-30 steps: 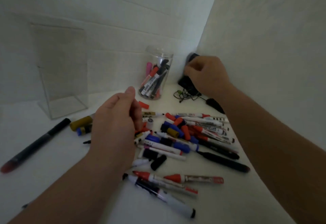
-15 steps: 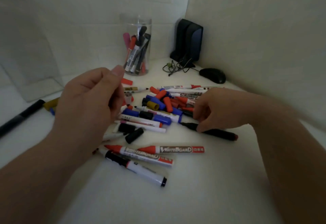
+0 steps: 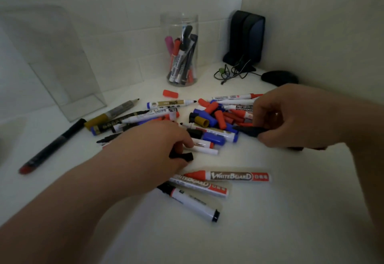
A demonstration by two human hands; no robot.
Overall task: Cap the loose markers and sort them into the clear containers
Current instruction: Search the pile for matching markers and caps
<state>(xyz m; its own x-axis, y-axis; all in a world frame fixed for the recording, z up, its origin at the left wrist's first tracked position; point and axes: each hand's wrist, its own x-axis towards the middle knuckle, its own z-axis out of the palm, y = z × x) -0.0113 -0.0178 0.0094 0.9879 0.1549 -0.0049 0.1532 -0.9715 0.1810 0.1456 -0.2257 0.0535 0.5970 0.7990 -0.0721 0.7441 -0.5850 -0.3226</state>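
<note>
A heap of loose markers and caps (image 3: 209, 122) in red, blue, black and gold lies on the white table. My right hand (image 3: 291, 116) grips a long black marker (image 3: 250, 131) at the heap's right side and holds it just above the table. My left hand (image 3: 149, 149) reaches down at the heap's near edge, its fingers curled round a black cap (image 3: 184, 156). A clear round jar (image 3: 181, 49) with several markers upright in it stands behind the heap. A clear square container (image 3: 62, 66) stands empty at the back left.
Three capped whiteboard markers (image 3: 228, 176) lie in front of the heap. A long dark pen (image 3: 52, 145) lies at the left. A black speaker (image 3: 246, 37), tangled cables (image 3: 232, 72) and a black mouse (image 3: 279, 77) fill the back right corner beside the wall.
My right hand left the speaker, came down to the heap and picked up the black marker. My left hand dropped from mid-air onto the black cap. The camera tilted down.
</note>
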